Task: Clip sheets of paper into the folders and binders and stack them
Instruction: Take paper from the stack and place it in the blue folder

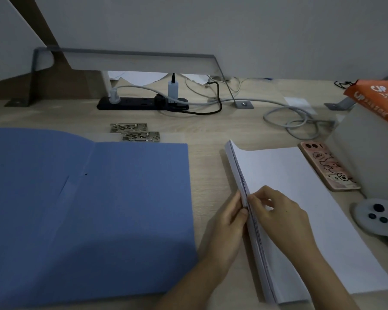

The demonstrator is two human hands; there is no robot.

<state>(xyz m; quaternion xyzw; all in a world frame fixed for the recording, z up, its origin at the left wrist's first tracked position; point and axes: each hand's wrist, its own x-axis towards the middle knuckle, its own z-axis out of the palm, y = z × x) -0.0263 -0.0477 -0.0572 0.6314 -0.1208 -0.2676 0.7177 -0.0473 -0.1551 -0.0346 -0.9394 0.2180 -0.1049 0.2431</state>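
An open blue folder [99, 209] lies flat on the left of the desk. A thick stack of white paper [300, 209] lies to its right. My left hand [229, 224] presses against the stack's left edge, fingertips at the sheet edges. My right hand [278, 213] rests on top of the stack, its thumb and fingers pinching the upper sheets at the same left edge. Two metal clip mechanisms [134, 132] lie behind the folder.
A phone in a pink case [327, 167] lies right of the paper. A white round device [376, 214] sits at the right edge. Behind are a black power strip [141, 103], cables [289, 117], a grey box with an orange package [376, 99], and a metal stand [126, 52].
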